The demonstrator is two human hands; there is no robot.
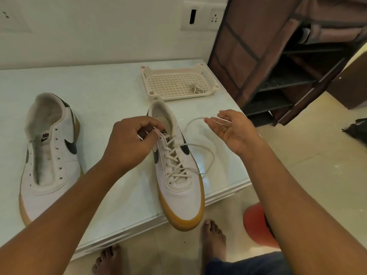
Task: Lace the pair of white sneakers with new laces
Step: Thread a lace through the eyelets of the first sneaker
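Fingertips point(148, 124) of our left hand point(129, 141) are curled in and pinch one end of the white lace point(195, 144) just above the top eyelets of the laced sneaker point(178, 175), close to its tongue. Our right hand point(232, 129) is held palm up to the right of the shoe, its fingers point(215, 124) nearly straight and relaxed, and the other end of the lace lies across them. We see a ring point(225, 130) on one of those fingers. From that hand the lace sweeps back in a wide loop over the table point(111, 90) and returns to the shoe's right side.

This sneaker sits at the centre of the frame, heel away from us, criss-crossed most of the way up, and its tan-soled toe overhangs the near table edge. The unlaced sneaker point(51, 155) lies at the left of the frame, well apart from the first, with its eyelets bare and its heel also pointing away.

Beyond the laced shoe, at upper centre, a pale perforated tray point(151, 76) rests on the table with a bundled spare lace point(195, 88) in its right part. A dark shoe rack point(278, 56) fills the upper right, and a wall socket point(200, 14) sits above the tray. Our bare feet point(214, 239) show on the floor below the table edge, next to a red round object point(255, 223).
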